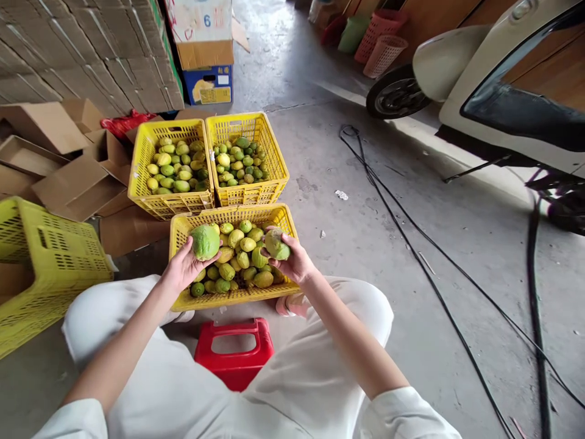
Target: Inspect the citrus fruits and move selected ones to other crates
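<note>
My left hand (186, 266) holds a large, bumpy green lemon (205, 242) above the left side of the near yellow crate (233, 214). In my right hand (295, 259) is another green lemon (276, 244), patched with brown, over the crate's right side. Both hands have their fingers curled around the fruit. Below them the near crate is filled with yellow and green lemons (247, 244). Behind it stand two more yellow crates side by side: the left one (170, 128) holds mostly yellowish lemons, and the right one (274, 149) holds smaller, greener ones.
A yellow-green crate (68, 244) lies tipped at the left, near loose cardboard boxes (68, 183). A red plastic stool (233, 366) is between my legs. Black cables (411, 244) cross the floor at the right, by a parked scooter (457, 67). Stacked cartons (205, 46) stand behind.
</note>
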Demonstrator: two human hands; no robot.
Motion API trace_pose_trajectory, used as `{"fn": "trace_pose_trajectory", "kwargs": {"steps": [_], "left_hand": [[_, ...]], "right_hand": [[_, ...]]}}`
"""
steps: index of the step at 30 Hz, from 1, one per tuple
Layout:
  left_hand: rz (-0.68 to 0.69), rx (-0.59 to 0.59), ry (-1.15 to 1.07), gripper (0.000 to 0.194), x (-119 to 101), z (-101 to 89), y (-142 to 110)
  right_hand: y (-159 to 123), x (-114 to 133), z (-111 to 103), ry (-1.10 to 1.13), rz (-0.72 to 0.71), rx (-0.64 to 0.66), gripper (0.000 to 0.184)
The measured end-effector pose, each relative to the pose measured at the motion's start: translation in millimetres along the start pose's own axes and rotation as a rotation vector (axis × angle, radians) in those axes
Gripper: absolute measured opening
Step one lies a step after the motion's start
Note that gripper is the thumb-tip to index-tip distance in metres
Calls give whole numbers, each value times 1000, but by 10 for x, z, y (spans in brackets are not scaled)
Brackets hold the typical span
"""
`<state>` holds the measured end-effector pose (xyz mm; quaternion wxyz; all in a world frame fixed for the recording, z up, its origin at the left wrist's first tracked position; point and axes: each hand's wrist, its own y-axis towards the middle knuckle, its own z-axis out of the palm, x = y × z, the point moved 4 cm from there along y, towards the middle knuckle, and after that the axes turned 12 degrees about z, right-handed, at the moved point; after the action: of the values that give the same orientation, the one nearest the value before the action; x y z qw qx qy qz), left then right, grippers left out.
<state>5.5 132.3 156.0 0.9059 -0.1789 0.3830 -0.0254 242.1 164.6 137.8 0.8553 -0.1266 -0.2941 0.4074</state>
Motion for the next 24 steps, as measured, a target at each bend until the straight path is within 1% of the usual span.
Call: {"fn": "trace_pose_trajectory", "kwargs": {"steps": [3, 5, 7, 9, 12, 15, 18, 20, 22, 24], "left_hand": [[-6, 33, -3, 52, 39, 20, 31], [-36, 86, -24, 58, 49, 53, 27], [-73, 103, -46, 57, 44, 92, 0], [-114, 68, -76, 52, 37, 126, -46], [-173, 3, -143, 46, 42, 173, -132], [-197, -25, -190, 44, 75, 194, -200], [-189, -21, -188, 35, 122, 185, -223], [-171, 10, -168, 31, 153, 183, -218], [-156, 39, -148, 33, 180, 193, -213], [-144, 28, -137, 36, 197, 208, -212]], "right_hand": [[47, 1, 60, 43, 41, -35, 32], [58, -2, 119, 97, 44, -15, 35], [61, -3, 174, 126, 12, 19, 40], [61, -5, 200, 135, -30, 17, 37], [55, -13, 199, 143, -58, -38, 23], [43, -18, 228, 132, -57, -49, 22], [25, -16, 301, 101, -54, -38, 24], [1, -8, 365, 69, -65, -14, 29], [-29, -16, 421, 37, -55, 23, 35], [-56, -55, 448, 15, -9, 58, 39]]}}
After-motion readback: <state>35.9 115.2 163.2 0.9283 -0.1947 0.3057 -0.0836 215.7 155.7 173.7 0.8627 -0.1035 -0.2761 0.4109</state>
